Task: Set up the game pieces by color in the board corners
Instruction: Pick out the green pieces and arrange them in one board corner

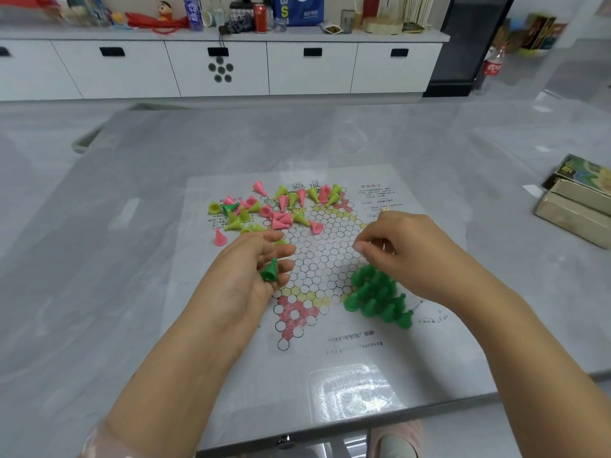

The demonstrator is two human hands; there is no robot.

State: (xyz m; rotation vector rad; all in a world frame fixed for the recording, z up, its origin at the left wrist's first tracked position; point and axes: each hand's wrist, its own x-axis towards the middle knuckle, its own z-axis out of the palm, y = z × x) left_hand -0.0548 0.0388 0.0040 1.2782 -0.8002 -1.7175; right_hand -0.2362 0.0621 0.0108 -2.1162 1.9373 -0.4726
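Observation:
A paper checkers board [317, 256] with circles lies flat on the grey table. Several dark green pieces [377, 297] stand grouped on its near right corner. A loose heap of pink and yellow-green pieces [274, 209] lies on the board's far left part, and one pink piece [219, 237] lies apart at the left. My left hand [254, 276] is palm up over the board's left side, with a dark green piece [270, 271] lying on its loosely bent fingers. My right hand [400, 246] hovers just above the green group with its fingers curled; what they pinch is hidden.
Stacked game boxes [577, 206] sit at the table's right edge. A clear plastic lid or tray [353, 391] lies near the front edge. White cabinets with a cluttered top stand beyond the table, and a cola bottle [492, 66] is at the far right.

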